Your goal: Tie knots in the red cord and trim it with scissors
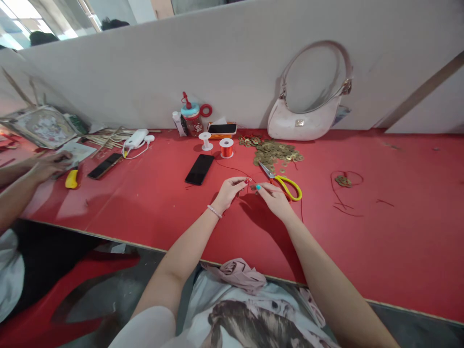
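Observation:
Thumb and forefinger of my left hand (228,192) are pinched on a thin red cord, just above the table. My right hand (275,199) is close beside it, its fingers also closed on the cord. A small dark coin-like disc (253,187) shows between the two hands, partly hidden by the fingers. From the spool of red cord (226,149) a strand runs across the table towards my hands. Scissors with yellow handles (297,192) lie just beyond my right hand, blades pointing at a pile of brass-coloured holed coins (277,151).
A black phone (200,169) and a white spool (206,141) lie left of centre. At the back are a cup (193,121), another phone (222,129) and a white handbag (302,121). Corded coins (343,181) lie right. Another person's hands (50,164) work far left, near a yellow-handled tool (71,179).

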`<control>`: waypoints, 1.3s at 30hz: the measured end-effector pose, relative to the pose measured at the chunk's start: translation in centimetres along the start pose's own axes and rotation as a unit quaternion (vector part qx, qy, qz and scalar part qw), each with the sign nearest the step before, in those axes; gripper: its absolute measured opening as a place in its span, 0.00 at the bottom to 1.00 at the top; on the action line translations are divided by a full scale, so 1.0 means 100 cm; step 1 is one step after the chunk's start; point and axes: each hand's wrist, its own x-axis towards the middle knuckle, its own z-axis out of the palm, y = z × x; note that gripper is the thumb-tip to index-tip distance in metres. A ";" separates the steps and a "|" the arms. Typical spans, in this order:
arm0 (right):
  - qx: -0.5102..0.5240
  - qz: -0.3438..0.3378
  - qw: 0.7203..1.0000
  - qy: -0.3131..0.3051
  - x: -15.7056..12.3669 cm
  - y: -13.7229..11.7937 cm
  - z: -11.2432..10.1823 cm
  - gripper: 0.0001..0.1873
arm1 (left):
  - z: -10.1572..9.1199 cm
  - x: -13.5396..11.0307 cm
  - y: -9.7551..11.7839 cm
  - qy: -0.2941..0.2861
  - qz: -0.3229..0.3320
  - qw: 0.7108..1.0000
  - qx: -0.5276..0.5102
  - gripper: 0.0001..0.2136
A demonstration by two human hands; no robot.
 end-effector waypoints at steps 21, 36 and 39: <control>0.173 0.016 0.971 -0.164 -0.011 -0.008 0.014 0.11 | -0.004 0.002 0.002 0.181 0.058 0.975 0.117 0.13; 0.202 0.016 0.979 0.015 -0.006 -0.004 0.013 0.07 | -0.006 0.005 -0.002 0.185 0.070 0.965 0.172 0.11; 0.168 0.016 0.984 0.061 -0.007 -0.008 0.012 0.07 | -0.005 0.005 -0.001 0.189 0.067 0.964 0.174 0.11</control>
